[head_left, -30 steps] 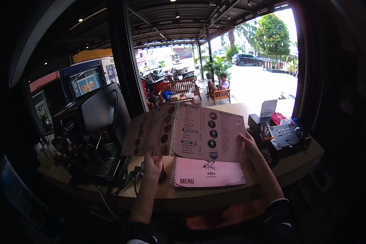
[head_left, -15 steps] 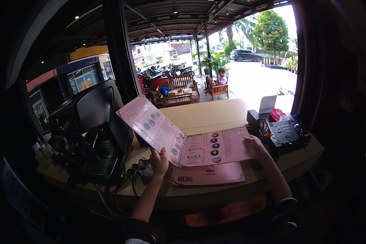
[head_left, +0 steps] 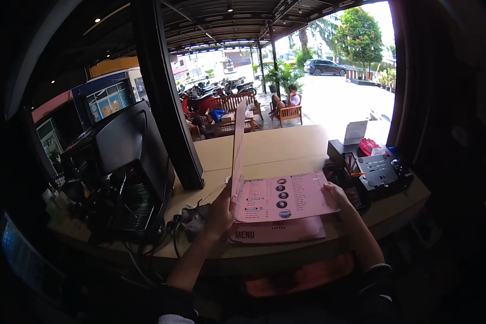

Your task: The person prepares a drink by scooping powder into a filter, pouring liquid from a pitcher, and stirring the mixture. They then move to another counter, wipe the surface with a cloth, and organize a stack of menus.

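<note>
Between my hands is an open, spiral-bound pink menu (head_left: 308, 197) with printed lists and a column of round drink pictures. Its left leaf stands nearly upright, seen almost edge-on, and my left hand (head_left: 221, 215) grips it near the lower end by the spiral. At the opposite side, my right hand (head_left: 337, 197) pinches the right edge of the flat page, thumb on top. Beneath it a second pink menu (head_left: 294, 232) lies closed on the wooden counter (head_left: 264, 154), its cover partly hidden; "MENU" and "coffee" can be read.
A dark coffee machine (head_left: 127, 156) with cables stands at the left, beside a black post (head_left: 164, 97). On the right is a black stand (head_left: 378, 171) near a small white card (head_left: 355, 133). Beyond the counter, a person (head_left: 292, 100) sits on a wooden chair.
The menu's left leaf has swung up from a slanted, open position to nearly vertical. My left hand has moved right with it, while my right hand has stayed almost in place.
</note>
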### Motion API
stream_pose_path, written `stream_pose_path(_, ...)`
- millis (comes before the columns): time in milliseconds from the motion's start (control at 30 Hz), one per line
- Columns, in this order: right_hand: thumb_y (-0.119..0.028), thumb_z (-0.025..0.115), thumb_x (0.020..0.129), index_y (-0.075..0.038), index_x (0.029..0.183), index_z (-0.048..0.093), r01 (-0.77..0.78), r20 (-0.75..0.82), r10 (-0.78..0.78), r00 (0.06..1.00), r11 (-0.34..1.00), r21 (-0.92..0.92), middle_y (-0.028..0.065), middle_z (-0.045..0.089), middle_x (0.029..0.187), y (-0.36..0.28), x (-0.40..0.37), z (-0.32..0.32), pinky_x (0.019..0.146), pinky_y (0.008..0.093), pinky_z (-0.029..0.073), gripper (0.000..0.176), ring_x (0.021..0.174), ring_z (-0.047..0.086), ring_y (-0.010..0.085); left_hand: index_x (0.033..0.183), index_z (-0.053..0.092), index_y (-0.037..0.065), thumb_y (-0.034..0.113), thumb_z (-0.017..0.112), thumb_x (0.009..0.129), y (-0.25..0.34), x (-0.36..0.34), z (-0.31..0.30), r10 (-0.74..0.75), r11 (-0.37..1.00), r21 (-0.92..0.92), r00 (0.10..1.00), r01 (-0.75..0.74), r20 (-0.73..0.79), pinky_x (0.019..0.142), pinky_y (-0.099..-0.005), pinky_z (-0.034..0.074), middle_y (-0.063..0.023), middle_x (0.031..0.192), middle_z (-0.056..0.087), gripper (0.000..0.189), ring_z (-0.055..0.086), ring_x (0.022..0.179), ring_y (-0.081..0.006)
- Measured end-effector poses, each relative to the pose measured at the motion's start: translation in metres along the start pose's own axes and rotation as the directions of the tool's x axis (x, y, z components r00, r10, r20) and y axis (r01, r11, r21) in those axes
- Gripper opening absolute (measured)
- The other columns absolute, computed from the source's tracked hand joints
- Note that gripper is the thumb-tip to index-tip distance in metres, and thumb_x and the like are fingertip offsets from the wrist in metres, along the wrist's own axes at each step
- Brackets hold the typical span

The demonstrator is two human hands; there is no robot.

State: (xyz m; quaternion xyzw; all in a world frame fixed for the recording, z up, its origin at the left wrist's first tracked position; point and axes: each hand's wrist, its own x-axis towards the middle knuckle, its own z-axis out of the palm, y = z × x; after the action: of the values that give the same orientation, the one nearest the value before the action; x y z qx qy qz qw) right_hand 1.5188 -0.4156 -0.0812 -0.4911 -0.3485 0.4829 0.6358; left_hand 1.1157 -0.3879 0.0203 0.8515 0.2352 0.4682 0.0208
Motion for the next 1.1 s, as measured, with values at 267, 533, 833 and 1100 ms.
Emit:
stream_pose_path(267, -0.014, 0.045, 0.092, 0.001, 0.117, 0.048, 0.0, -0.028, 0.001, 1.0, 0.999, 0.037, 0.0117, 0.059, 0.101, 0.018, -0.003, 0.017, 0.082, 0.0331, 0.048, 0.029, 0.087, 0.06, 0.0192, 0.144, 0.02, 0.017, 0.005, 0.052, 0.081, 0.006, -0.016, -0.005, -0.05, 0.998, -0.017, 0.936, 0.06, 0.348, 0.09, -0.0437, 0.046, -0.0204, 0.131, 0.044, 0.071, 0.049, 0.113, -0.0381)
stream_pose_path(533, -0.013, 0.052, 0.089, -0.001, 0.118, 0.049, 0.035, 0.007, -0.036, 0.999, 0.987, 0.16, 0.0101, 0.06, 0.101, -0.001, -0.036, 0.034, 0.079, 0.0302, 0.049, 0.031, 0.088, 0.06, 0.0168, 0.132, 0.045, 0.012, 0.049, 0.054, 0.084, 0.015, -0.013, 0.005, 0.146, 0.983, 0.036, 0.878, -0.182, 0.457, 0.097, -0.0435, 0.04, -0.0176, 0.131, 0.045, 0.062, 0.048, 0.116, -0.0346)
stream_pose_path(833, -0.013, 0.056, 0.087, -0.002, 0.117, 0.051, -0.045, 0.053, 0.046, 0.998, 0.998, -0.032, 0.0093, 0.061, 0.101, -0.004, -0.063, 0.038, 0.078, 0.029, 0.05, 0.033, 0.089, 0.061, 0.0165, 0.127, 0.05, 0.01, 0.056, 0.052, 0.083, 0.015, -0.027, 0.028, 0.204, 0.95, 0.105, 0.838, -0.294, 0.506, 0.096, -0.0433, 0.039, -0.0152, 0.125, 0.049, 0.063, 0.047, 0.115, -0.0321)
stream_pose_path(1100, -0.011, 0.061, 0.084, 0.001, 0.115, 0.052, 0.014, 0.125, -0.014, 0.992, 1.0, 0.003, 0.0087, 0.062, 0.101, -0.005, -0.078, 0.04, 0.078, 0.0263, 0.05, 0.035, 0.088, 0.061, 0.0144, 0.113, 0.052, 0.001, 0.035, 0.055, 0.09, -0.039, -0.05, 0.001, -0.385, 0.772, -0.486, 0.91, 0.41, 0.156, 0.091, -0.0331, 0.043, -0.0125, 0.11, 0.057, 0.041, 0.056, 0.102, -0.0223)
